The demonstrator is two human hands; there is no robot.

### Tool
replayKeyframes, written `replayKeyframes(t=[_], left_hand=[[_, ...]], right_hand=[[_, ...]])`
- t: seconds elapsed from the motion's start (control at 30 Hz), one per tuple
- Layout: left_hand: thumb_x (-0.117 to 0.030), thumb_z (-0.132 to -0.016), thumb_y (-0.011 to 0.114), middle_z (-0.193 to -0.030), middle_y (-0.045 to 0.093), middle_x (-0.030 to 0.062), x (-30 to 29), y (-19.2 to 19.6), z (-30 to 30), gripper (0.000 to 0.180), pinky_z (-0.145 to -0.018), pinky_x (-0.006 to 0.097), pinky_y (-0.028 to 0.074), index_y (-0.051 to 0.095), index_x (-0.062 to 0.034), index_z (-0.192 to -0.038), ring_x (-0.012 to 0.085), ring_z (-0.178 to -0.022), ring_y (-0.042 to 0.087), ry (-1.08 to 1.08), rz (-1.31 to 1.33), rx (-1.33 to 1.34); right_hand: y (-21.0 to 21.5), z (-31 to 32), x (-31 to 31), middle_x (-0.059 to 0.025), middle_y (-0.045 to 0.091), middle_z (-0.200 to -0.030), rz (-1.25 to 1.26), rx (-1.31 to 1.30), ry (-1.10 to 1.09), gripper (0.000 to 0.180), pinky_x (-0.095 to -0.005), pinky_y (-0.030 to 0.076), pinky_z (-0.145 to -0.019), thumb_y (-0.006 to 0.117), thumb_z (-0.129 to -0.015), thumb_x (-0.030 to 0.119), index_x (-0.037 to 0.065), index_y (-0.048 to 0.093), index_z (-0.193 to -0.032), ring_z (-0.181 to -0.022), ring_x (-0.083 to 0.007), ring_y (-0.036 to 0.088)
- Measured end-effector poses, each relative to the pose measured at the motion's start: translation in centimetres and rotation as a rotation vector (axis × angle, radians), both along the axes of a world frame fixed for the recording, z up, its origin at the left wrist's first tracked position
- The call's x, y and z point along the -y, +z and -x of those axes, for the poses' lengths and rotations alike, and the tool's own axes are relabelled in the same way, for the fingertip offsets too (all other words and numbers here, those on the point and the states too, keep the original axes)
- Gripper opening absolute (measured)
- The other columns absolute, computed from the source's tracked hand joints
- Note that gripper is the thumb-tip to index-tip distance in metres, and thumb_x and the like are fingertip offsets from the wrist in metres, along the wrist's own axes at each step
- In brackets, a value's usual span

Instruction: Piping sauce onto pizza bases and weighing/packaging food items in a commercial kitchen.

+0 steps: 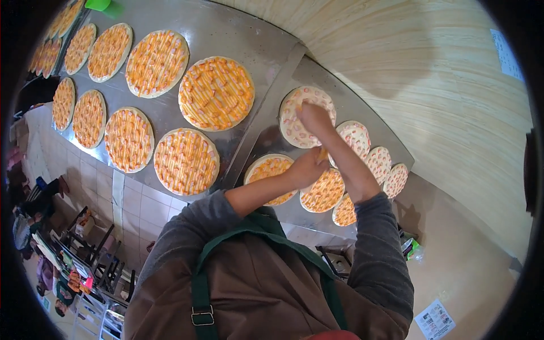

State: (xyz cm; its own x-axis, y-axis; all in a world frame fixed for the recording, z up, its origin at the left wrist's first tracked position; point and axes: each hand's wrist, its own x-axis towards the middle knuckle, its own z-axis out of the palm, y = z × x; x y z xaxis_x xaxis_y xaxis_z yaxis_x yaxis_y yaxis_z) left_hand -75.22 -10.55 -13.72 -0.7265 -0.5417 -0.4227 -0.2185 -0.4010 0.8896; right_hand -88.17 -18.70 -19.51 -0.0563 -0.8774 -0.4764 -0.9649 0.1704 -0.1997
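My right hand (315, 120) is over a round pizza base (290, 122) dotted with pale pink pieces. Its fingers are pinched together near the surface, and what they hold is too small to make out. Closer to my body, my left hand (309, 170) is closed around orange topping pieces (322, 153), a bit of which shows at the top of the fist. It hovers above the edge of a pizza (271, 167) topped with orange and pink pieces. Another orange-topped pizza (323, 191) lies just right of that hand, partly beneath my right forearm.
More bases with pink pieces, such as this one (355, 139), line the right of the metal table (272, 42). Several finished-looking pizzas with yellow stripes (217, 94) cover its left part. A wood-patterned wall (453, 113) borders the far side. A green container (98, 4) stands far left.
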Motion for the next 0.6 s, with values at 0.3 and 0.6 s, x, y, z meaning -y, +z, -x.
replayKeyframes(t=[0.3, 0.6], left_hand=[[-0.023, -0.085, 0.051, -0.088, 0.062, 0.0188, 1.3, 0.0, 2.0, 0.038, -0.074, 0.038, 0.046, 0.045, 0.0056, -0.111, 0.0276, -0.083, 0.062, -0.016, 0.081, 0.1], [-0.019, -0.084, 0.05, -0.084, 0.06, 0.0188, -1.5, 2.0, -1.7, 0.034, -0.074, 0.037, 0.046, 0.047, 0.0061, -0.106, 0.0271, -0.081, 0.06, -0.206, -0.102, 0.007]], right_hand=[[0.6, 2.3, 2.9, -0.0203, 0.064, -0.08, 0.005, -0.037, -0.05, 0.035, -0.0461, 0.049, -0.07, 0.049, -0.089, 0.031, -0.002, 0.059, -0.089, -0.077, -0.0367, 0.063], [2.4, -1.8, -4.9, -0.0252, 0.064, -0.082, -0.205, 0.064, 0.054, 0.025, -0.047, 0.05, -0.07, 0.046, -0.082, 0.016, -0.004, 0.06, -0.086, -0.076, -0.0379, 0.065]])
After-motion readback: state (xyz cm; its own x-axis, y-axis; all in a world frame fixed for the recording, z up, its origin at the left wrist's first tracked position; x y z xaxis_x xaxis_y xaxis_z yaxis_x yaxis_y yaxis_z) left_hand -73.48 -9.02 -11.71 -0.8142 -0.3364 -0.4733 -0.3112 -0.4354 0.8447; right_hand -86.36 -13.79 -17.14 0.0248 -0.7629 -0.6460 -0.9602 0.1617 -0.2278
